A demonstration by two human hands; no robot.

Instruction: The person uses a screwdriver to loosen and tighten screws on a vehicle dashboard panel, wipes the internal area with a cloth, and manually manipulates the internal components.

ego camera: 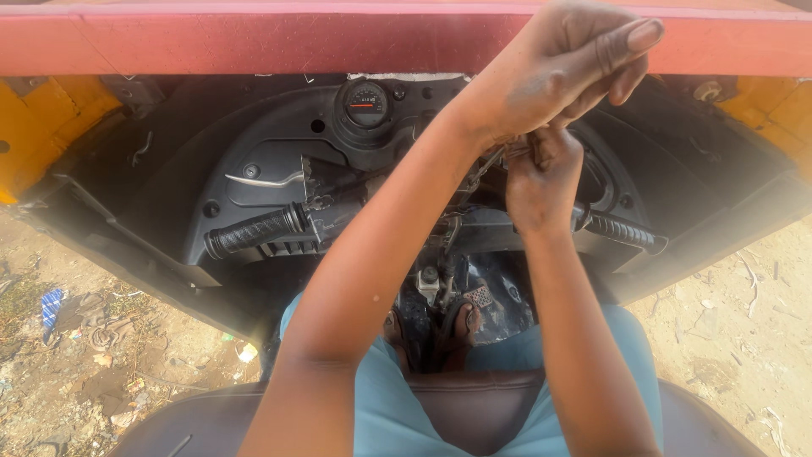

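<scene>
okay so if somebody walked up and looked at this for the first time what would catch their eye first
Most striking are the two bare arms reaching up the middle, the left hand above the right hand, pinching something small and thin between them that cannot be made out. Behind them sits a black handlebar with a ribbed grip at left and a round gauge at top centre. A red panel spans the top edge.

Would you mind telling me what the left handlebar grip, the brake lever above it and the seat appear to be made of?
The left handlebar grip looks like black rubber, matte, with a ribbed, knurled surface. The brake lever looks like bare metal, probably aluminium: silvery grey with a dull sheen. The seat appears to be dark brown vinyl or leather, smooth with a soft shine; which of the two cannot be told.
</scene>
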